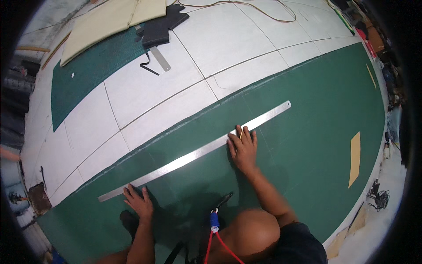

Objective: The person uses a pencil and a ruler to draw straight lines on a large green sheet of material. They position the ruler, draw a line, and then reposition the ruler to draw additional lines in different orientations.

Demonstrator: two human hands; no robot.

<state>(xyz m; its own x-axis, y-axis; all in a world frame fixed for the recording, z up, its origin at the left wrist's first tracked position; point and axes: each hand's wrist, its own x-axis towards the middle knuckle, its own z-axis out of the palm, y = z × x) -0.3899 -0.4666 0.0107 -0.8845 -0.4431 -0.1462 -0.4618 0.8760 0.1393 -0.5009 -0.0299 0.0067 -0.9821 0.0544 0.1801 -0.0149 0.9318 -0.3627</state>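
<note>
steel ruler [193, 155] set near upper long edge of green sheet [316, 105], roughly parallel. left hand [140, 203] open, fingertips on ruler; right hand [244, 153] presses too, slim yellow stick [241, 133] gripped between fingers. faint lines [266, 144] already on sheet; any along ruler: cannot tell.

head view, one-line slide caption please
Left hand and right hand on a long ruler laid across a green sheet.
</note>
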